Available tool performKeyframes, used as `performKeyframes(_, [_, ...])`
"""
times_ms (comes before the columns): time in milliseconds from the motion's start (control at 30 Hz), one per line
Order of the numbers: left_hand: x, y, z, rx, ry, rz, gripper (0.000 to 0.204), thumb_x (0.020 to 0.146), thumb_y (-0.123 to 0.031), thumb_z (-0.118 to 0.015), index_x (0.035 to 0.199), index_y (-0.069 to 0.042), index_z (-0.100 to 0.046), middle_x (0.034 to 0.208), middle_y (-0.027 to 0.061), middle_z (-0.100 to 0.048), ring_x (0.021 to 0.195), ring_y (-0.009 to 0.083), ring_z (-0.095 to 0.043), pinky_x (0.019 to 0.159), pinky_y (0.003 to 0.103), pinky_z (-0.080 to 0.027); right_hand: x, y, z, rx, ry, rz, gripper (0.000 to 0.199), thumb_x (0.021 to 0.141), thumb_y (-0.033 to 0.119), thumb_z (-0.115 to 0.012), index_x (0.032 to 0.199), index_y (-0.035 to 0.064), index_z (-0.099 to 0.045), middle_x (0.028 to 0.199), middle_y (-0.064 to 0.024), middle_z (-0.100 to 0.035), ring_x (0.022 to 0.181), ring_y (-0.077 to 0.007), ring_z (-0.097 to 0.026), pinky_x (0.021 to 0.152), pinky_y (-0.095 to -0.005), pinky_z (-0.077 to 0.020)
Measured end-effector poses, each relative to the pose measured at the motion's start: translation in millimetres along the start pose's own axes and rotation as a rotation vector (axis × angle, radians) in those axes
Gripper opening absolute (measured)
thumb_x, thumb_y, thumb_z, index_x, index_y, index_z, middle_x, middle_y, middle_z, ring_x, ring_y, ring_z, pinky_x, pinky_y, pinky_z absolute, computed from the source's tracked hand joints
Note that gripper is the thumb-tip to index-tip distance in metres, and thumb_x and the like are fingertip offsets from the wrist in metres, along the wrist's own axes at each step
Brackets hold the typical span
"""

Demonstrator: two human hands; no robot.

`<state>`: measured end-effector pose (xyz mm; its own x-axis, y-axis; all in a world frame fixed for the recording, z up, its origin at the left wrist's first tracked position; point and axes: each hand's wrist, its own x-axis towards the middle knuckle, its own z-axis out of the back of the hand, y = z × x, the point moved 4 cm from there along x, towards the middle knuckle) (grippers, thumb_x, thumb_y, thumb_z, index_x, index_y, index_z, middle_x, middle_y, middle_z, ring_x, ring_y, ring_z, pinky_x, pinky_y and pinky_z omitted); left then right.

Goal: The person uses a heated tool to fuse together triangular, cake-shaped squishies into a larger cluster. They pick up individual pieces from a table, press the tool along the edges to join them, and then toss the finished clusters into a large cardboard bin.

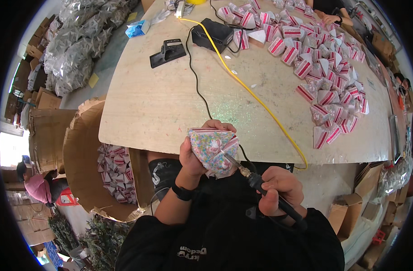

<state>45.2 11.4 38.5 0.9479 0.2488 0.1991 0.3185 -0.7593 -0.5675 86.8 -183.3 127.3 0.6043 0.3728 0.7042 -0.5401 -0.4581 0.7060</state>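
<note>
My left hand is closed round a fake cake slice, a wedge covered in pastel sprinkles with a pink-and-white striped edge. It is held up at the table's near edge, its sprinkled face toward me. In my right hand is a soldering iron with a black handle, gripped between thumb and fingers. The iron's metal tip meets the sprinkled face near a whitish raised piece; whether it presses in, I cannot tell. A black cord crosses the tabletop behind the slice.
Many striped cake slices are heaped along the table's right side. A black box and black stand sit at the back, beside a yellow cable. An open carton with more slices stands left. Another person's hand is far right.
</note>
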Motion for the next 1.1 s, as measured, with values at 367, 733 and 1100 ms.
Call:
performKeyframes(367, [0.8,0.4,1.3,0.038,0.002,-0.001,0.083,0.081,-0.071,-0.055,0.121,0.002,-0.052,0.124,0.024,-0.055,0.112,0.0283,-0.06,0.097,0.039,-0.048,7.9,-0.2,-3.3,-0.075,0.014,0.0,0.01,0.087,0.005,-0.067,0.083,-0.0004,-0.058,0.063,-0.0105,-0.063,0.046,-0.0196,-0.057,0.044,-0.029,-0.045])
performKeyframes(733, [-0.8,1.9,2.4,0.042,-0.011,0.037,0.085,0.081,-0.073,-0.052,0.118,0.004,-0.053,0.122,0.0255,-0.057,0.112,0.0292,-0.06,0.097,0.04,-0.049,7.6,-1.3,-2.1,-0.074,0.064,-0.049,0.01,0.087,0.006,-0.067,0.085,-0.0002,-0.06,0.066,-0.0103,-0.064,0.048,-0.0195,-0.058,0.045,-0.029,-0.0451])
performKeyframes(1100, [-2.0,-7.2,0.7,0.166,-0.023,0.036,0.082,0.08,-0.071,-0.055,0.117,0.002,-0.054,0.12,0.0238,-0.058,0.11,0.0287,-0.06,0.097,0.04,-0.048,3.9,-3.6,-0.7,-0.105,0.081,-0.144,0.009,0.088,0.006,-0.065,0.084,0.0011,-0.058,0.065,-0.0097,-0.062,0.049,-0.0183,-0.056,0.046,-0.0287,-0.0438])
